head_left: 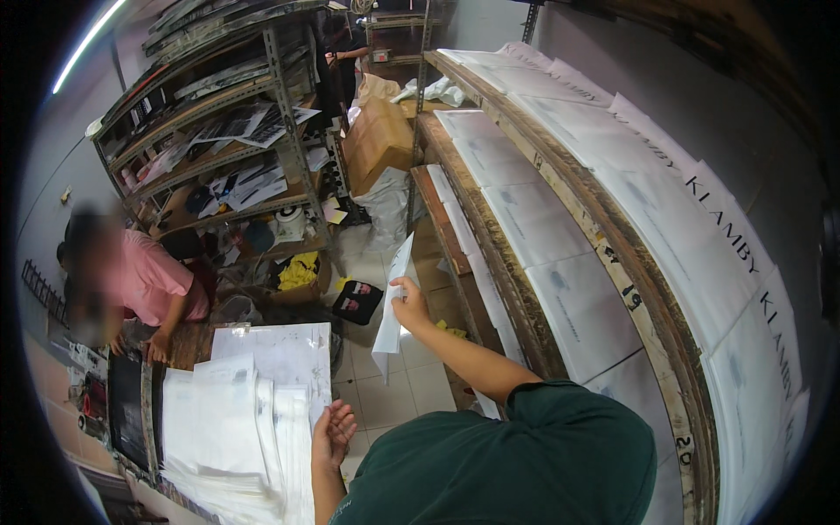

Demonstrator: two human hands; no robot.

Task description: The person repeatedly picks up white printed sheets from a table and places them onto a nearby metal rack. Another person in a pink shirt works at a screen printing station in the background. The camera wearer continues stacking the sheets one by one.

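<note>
White sheet (391,306) in right hand (409,304) grip

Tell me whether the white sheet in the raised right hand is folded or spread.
Spread, not folded: the white sheet hangs full length from the right hand, which pinches its upper part.

White flat bags w/ dark print (700,254) line right racks; brown paper parcels (378,140) centre back.
</note>
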